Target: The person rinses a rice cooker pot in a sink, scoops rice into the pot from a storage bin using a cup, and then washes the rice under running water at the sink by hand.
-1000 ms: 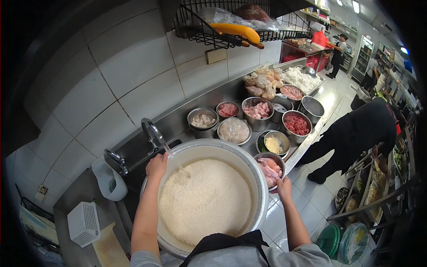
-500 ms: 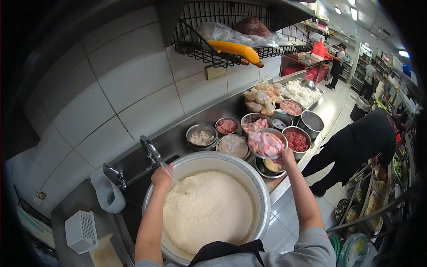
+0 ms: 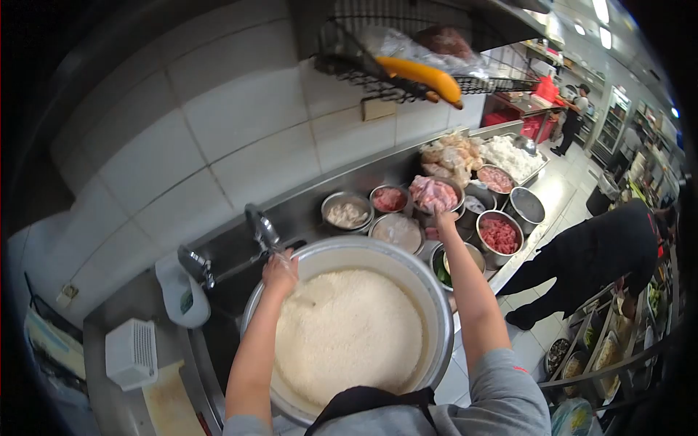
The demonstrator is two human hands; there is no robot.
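My right hand grips the near rim of a metal bowl heaped with pale pink raw meat. This bowl is among the other bowls at the back of the counter. My left hand is at the end of the tap, above the left rim of a big metal pot. Its fingers look curled beside a clear stream or tube; what they hold is unclear. White rice under cloudy water fills much of the pot.
Around the held bowl stand a bowl of red meat, an empty metal pot and bagged meat. A wire shelf with an orange handle hangs above. A co-worker in dark clothes bends at the right.
My right hand has moved the bowl of meat away from me, from above the nearer bowls to the back. My left hand stays by the tap. The view has shifted.
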